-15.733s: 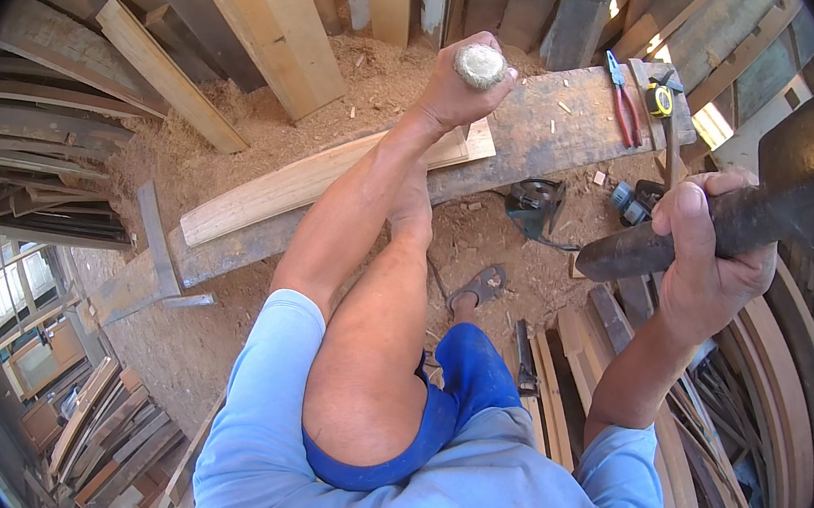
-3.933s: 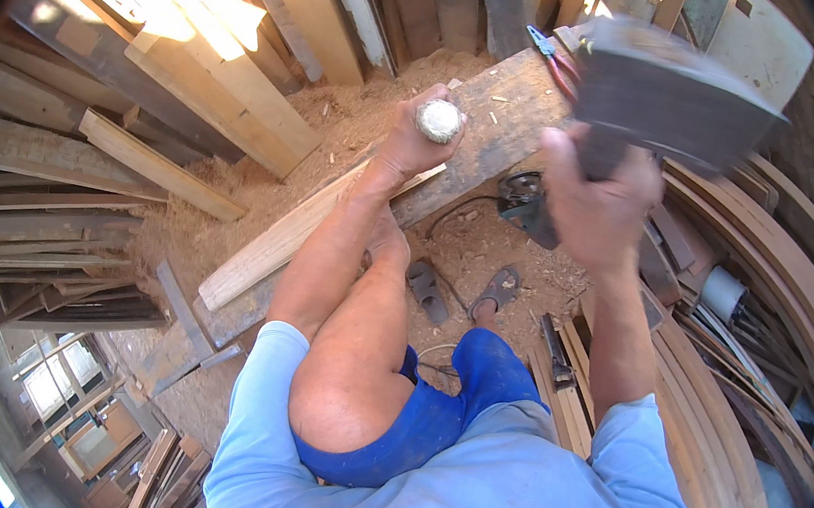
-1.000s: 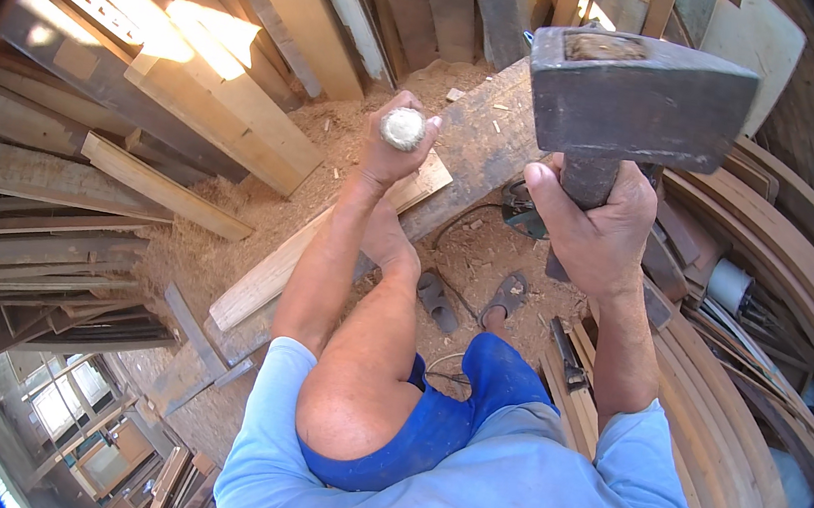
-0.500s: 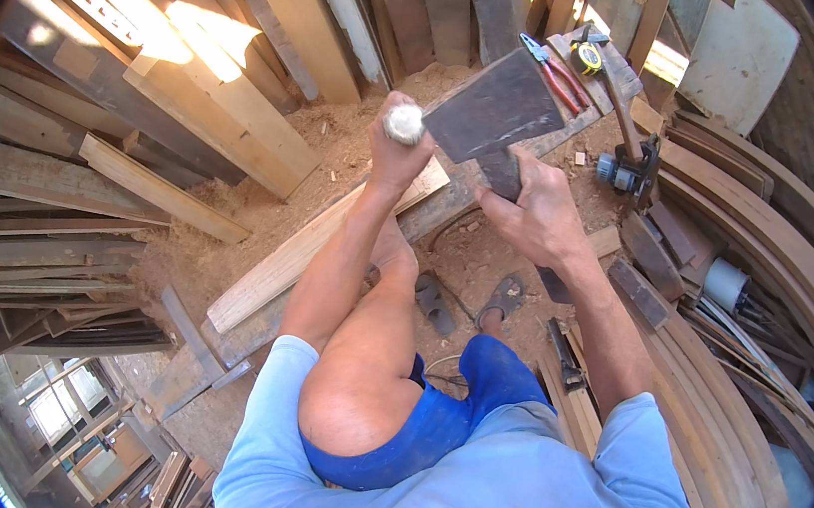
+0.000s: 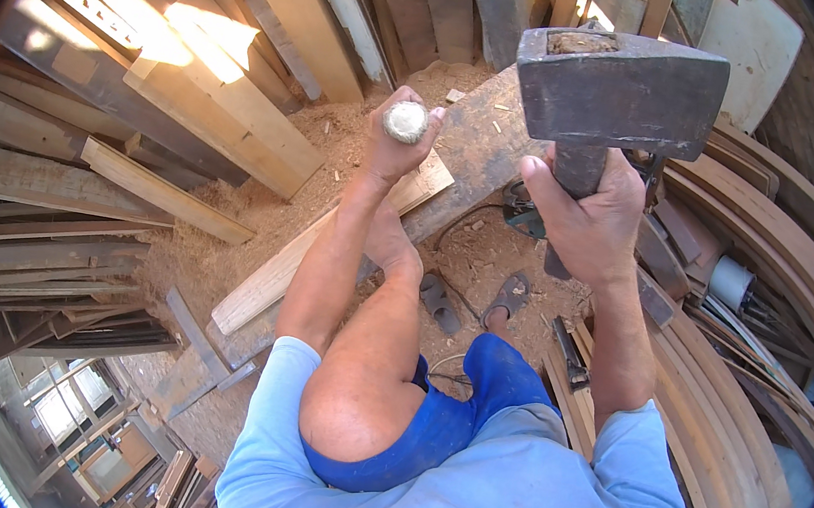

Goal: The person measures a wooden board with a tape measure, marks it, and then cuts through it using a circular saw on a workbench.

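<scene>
A pale board (image 5: 267, 288) is laid along a plank bench (image 5: 486, 133), from near left to far right, its far end seen just right of the left hand (image 5: 393, 157). By that hand an upright tool handle (image 5: 405, 121) with a whitish round top is tightly enclosed. Open air is left between it and the right hand (image 5: 594, 220), in which a dark mallet (image 5: 621, 98) is firmly gripped by its shaft, the blocky head held up beyond the fist. The far side is closed off by leaning planks (image 5: 263, 107), the right by stacked long boards (image 5: 709, 419). An L-shaped grey piece (image 5: 195, 332) is seen at the bench's near left end, and a loose sandal (image 5: 440, 303) on the shaving-covered floor (image 5: 476, 262). The board's middle is covered by the left forearm and a bare foot (image 5: 391, 237); the tool's lower end is hidden under the fist. The bench's far right end is blocked by the mallet head, and a greenish machine (image 5: 522, 212) is partly masked by the right hand.
</scene>
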`<state>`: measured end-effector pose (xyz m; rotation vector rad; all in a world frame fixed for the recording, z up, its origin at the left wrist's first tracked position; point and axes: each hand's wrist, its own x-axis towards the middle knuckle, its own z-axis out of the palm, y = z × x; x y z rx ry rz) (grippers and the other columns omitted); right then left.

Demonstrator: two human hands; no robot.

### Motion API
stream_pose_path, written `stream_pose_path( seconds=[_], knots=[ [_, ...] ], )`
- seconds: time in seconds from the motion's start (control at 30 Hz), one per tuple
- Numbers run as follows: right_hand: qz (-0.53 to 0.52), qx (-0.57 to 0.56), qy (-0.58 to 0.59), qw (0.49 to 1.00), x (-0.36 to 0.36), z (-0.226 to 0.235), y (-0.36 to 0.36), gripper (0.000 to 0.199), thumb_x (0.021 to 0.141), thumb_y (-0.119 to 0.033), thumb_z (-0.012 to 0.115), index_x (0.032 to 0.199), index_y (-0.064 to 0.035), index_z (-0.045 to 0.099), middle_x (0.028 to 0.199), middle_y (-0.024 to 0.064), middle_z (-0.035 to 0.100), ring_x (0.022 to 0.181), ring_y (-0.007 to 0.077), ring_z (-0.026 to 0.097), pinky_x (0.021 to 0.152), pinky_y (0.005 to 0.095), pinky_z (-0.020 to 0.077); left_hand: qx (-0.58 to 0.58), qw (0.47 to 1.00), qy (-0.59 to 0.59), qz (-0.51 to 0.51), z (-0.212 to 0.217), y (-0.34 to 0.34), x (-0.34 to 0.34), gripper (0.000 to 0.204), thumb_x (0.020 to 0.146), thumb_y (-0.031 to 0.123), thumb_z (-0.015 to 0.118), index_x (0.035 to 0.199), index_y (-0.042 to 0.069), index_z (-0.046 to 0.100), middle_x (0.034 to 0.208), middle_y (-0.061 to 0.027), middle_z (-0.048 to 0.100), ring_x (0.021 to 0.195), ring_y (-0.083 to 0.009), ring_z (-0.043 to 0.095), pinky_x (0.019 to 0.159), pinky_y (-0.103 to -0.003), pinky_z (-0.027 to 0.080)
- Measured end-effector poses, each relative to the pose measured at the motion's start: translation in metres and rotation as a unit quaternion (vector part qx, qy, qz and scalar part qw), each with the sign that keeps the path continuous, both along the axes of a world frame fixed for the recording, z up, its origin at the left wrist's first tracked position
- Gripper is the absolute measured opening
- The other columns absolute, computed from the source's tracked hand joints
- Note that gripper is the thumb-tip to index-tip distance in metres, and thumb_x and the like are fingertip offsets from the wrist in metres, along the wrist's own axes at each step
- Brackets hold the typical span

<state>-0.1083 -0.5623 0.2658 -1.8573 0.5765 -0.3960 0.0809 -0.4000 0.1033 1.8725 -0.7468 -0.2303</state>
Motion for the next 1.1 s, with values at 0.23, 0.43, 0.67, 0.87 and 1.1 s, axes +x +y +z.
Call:
stream_pose_path(
  seconds=[0.23, 0.43, 0.67, 0.87, 1.1],
  knots=[
    [0.154, -0.206, 0.151, 0.955, 0.022, -0.082, 0.004, 0.031, 0.089, -0.022, 0.073, 0.102, 0.0038, 0.063, 0.078, 0.0159, 0.069, 0.074, 0.0283, 0.070, 0.075, 0.0448, 0.0564, -0.038, 0.995, -0.068, -0.061, 0.002, 0.000, -0.030, 0.016, 0.085, 0.005, 0.076, 0.091, 0.003, 0.061, 0.080, -0.0053, 0.069, 0.075, -0.0118, 0.063, 0.069, -0.031, 0.053],
    [0.129, 0.143, 0.158, 0.968, -0.025, -0.099, 0.020, 0.037, 0.085, -0.024, 0.077, 0.104, 0.0032, 0.060, 0.079, 0.0139, 0.068, 0.066, 0.0244, 0.067, 0.065, 0.0399, 0.0568, -0.049, 0.992, 0.002, 0.116, 0.005, -0.006, -0.014, 0.026, 0.091, 0.012, 0.078, 0.083, 0.007, 0.054, 0.074, -0.0011, 0.059, 0.067, -0.0098, 0.055, 0.059, -0.030, 0.047],
    [-0.025, 0.616, 0.079, 0.783, -0.122, -0.180, 0.041, 0.044, 0.095, -0.036, 0.076, 0.118, -0.0013, 0.062, 0.090, 0.0092, 0.070, 0.071, 0.0147, 0.069, 0.063, 0.0305, 0.0612, -0.063, 0.948, -0.160, -0.267, 0.030, -0.022, -0.106, 0.030, 0.070, 0.022, 0.084, 0.090, 0.011, 0.063, 0.112, -0.0099, 0.064, 0.112, -0.0280, 0.055, 0.098, -0.046, 0.040],
    [-0.089, 0.698, -0.048, 0.709, -0.147, -0.226, 0.057, 0.041, 0.096, -0.026, 0.075, 0.127, -0.0025, 0.060, 0.121, 0.0087, 0.066, 0.107, 0.0206, 0.069, 0.085, 0.0352, 0.0638, 0.007, 0.839, -0.180, -0.513, 0.006, -0.012, -0.163, 0.057, 0.053, 0.028, 0.089, 0.106, 0.025, 0.068, 0.151, -0.0192, 0.044, 0.133, -0.0366, 0.043, 0.107, -0.054, 0.032],
    [-0.152, 0.693, -0.001, 0.705, -0.169, -0.248, 0.065, 0.035, 0.090, -0.015, 0.076, 0.120, -0.0047, 0.061, 0.116, 0.0098, 0.068, 0.095, 0.0198, 0.070, 0.083, 0.0365, 0.0628, 0.114, 0.805, -0.238, -0.532, -0.001, -0.011, -0.169, 0.075, 0.069, 0.018, 0.083, 0.139, 0.031, 0.059, 0.151, -0.0199, 0.045, 0.130, -0.0368, 0.049, 0.107, -0.051, 0.037]
  ],
)
